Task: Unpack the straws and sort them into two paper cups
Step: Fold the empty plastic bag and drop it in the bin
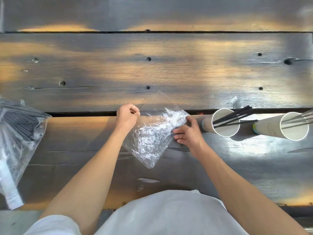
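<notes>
A clear plastic bag [152, 133] stuffed with crumpled wrappers lies on the wooden table in front of me. My left hand [127, 116] pinches its upper left edge. My right hand [188, 133] presses and grips its right side. To the right stand two white paper cups: the nearer cup [223, 122] holds several black straws [237, 115], the far-right cup [291, 126] holds several pale, clear-looking straws [299, 120]. At the left edge lies a large clear bag [18, 133] full of black straws.
The table [152, 68] is dark weathered planks with gaps, knots and holes. A small clear scrap [147, 180] lies near the front edge. My white clothing fills the bottom of the view.
</notes>
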Action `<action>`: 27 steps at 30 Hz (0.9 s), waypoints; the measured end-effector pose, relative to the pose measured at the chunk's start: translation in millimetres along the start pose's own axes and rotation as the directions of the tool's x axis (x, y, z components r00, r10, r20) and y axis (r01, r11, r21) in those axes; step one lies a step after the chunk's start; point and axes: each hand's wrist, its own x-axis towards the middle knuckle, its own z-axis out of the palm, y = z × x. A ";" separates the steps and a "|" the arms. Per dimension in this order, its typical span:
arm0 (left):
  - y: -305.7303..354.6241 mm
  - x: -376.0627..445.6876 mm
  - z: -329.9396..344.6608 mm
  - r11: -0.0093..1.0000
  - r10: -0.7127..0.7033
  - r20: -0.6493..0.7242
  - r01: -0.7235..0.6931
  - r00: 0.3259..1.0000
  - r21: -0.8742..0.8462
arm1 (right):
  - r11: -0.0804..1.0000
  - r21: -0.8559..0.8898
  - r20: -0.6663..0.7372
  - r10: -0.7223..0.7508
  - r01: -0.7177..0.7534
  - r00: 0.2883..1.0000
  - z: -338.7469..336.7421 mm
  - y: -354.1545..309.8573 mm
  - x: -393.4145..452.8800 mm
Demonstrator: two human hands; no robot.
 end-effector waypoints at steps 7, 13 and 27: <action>-27.5 -20.6 -12.1 0.956 -0.160 0.050 0.168 0.986 -0.242 | 0.998 0.053 0.008 0.036 -0.037 0.999 6.7 -12.7 12.5; -40.9 -34.6 -16.4 0.907 -0.214 0.086 0.231 0.973 -0.353 | 0.996 0.029 0.121 0.081 -0.085 0.989 5.2 -17.3 16.0; -48.0 -37.5 -20.2 0.924 -0.222 0.183 0.267 0.958 -0.274 | 0.994 -0.090 0.252 0.089 -0.068 0.964 8.1 -27.0 25.6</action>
